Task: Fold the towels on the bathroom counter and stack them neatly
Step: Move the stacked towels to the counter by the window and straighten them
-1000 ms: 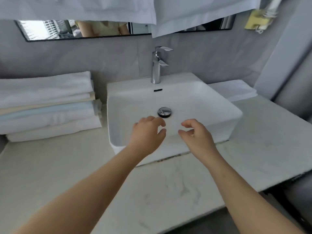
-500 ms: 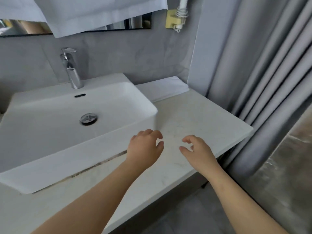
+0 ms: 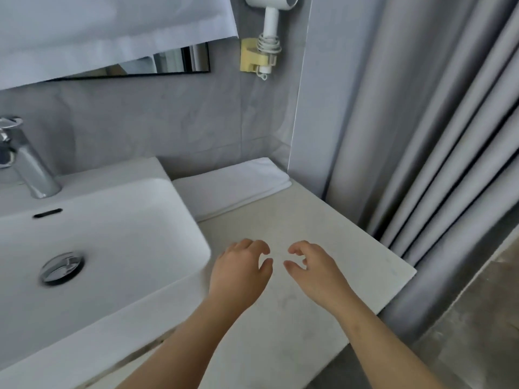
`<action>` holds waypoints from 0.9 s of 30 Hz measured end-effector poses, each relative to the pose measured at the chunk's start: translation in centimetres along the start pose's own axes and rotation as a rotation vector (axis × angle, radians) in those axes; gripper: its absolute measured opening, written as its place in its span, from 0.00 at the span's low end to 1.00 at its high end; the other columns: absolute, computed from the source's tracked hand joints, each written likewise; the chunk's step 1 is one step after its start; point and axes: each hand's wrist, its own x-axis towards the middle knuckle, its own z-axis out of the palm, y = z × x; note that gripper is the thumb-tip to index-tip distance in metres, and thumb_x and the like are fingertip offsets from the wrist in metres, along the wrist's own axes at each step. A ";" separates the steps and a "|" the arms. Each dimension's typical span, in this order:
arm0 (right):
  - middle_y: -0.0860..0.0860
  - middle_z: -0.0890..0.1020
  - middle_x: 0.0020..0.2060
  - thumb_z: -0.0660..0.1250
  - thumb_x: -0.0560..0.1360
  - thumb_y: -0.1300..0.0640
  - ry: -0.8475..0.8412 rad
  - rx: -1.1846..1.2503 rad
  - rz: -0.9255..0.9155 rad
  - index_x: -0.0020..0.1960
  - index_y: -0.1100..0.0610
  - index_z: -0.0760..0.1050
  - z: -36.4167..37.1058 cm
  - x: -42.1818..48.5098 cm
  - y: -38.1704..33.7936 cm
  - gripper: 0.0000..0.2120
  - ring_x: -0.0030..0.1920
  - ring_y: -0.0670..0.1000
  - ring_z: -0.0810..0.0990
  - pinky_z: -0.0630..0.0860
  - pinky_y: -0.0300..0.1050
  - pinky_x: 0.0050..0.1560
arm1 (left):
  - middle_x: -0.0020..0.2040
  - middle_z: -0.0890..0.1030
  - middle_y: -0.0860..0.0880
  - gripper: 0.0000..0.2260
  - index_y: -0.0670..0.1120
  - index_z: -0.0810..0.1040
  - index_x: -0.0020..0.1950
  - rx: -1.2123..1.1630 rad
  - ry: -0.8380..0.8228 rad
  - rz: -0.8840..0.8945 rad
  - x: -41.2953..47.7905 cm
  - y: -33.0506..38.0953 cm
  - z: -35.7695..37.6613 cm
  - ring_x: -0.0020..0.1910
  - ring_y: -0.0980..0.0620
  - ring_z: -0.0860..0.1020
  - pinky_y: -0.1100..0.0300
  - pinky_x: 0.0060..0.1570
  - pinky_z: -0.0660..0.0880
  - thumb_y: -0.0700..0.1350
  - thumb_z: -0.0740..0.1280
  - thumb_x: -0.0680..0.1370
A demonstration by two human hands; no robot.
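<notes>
Sink [image 3: 179,209] left of hands; folded towel [image 3: 233,186] behind; curtain [image 3: 421,136] right.

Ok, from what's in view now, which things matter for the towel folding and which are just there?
Part of the job:
- folded white towel at the back of the counter
- left hand and right hand, both empty, over the counter

Just there:
- sink
- tap
- hairdryer on the wall
- mirror
- grey curtain
</notes>
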 end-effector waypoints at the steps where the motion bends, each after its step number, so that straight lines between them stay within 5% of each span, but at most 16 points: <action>1: 0.41 0.69 0.54 0.63 0.77 0.48 -0.021 -0.015 -0.003 0.61 0.47 0.70 0.0 1.1 0.2 0.13 0.51 0.43 0.70 0.68 0.38 0.50 | 0.59 0.76 0.55 0.13 0.53 0.74 0.61 -0.010 -0.010 -0.013 1.0 0.0 0.5 0.59 0.54 0.72 0.62 0.54 0.68 0.52 0.59 0.79; 14: 0.44 0.71 0.56 0.63 0.77 0.50 -0.147 0.000 -0.033 0.59 0.48 0.71 0.4 12.7 0.2 0.11 0.52 0.44 0.71 0.68 0.39 0.50 | 0.58 0.77 0.52 0.13 0.51 0.74 0.61 -0.019 0.074 -0.171 9.9 -2.4 1.0 0.57 0.52 0.74 0.58 0.53 0.70 0.50 0.59 0.78; 27: 0.50 0.73 0.61 0.63 0.77 0.51 -0.388 -0.097 -0.159 0.61 0.52 0.72 1.7 23.5 3.0 0.14 0.52 0.48 0.72 0.67 0.41 0.49 | 0.57 0.76 0.48 0.13 0.48 0.73 0.62 0.085 0.002 -0.541 17.0 -4.7 5.8 0.55 0.48 0.74 0.57 0.45 0.72 0.48 0.59 0.79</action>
